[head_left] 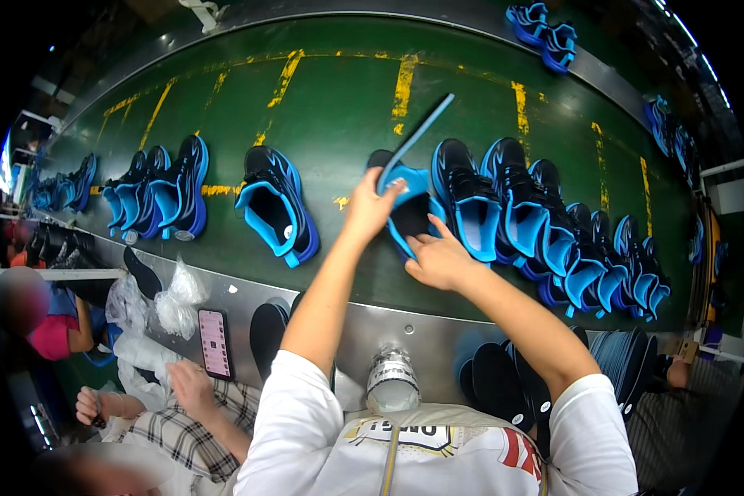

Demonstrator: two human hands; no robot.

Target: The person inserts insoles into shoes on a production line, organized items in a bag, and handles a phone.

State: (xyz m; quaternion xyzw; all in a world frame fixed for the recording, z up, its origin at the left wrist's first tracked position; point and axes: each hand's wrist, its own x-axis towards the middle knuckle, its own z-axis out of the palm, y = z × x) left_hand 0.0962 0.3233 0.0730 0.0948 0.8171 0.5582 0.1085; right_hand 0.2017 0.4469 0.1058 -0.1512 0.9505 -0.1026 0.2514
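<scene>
Beneath my hands lies a black and blue sneaker (pixel 410 217), its opening toward me. My left hand (pixel 369 204) is closed at the tongue side, holding a thin blue insole (pixel 422 132) that shows nearly edge-on and sticks up to the far right. The thumb rests by the blue lining. My right hand (pixel 443 255) grips the collar at the near right, some fingers reaching into the opening. Close on the right stands another sneaker (pixel 468 207); a single sneaker (pixel 279 207) sits apart on the left.
More sneakers (pixel 525 217) line the green conveyor belt (pixel 339 99) to the right, with others (pixel 174 186) at left. Black insoles (pixel 512 380) stack on the metal ledge, where a phone (pixel 216 343), plastic wrap (pixel 182 298) and a clear-wrapped roll (pixel 393 379) lie. A co-worker's hands (pixel 192 388) are at lower left.
</scene>
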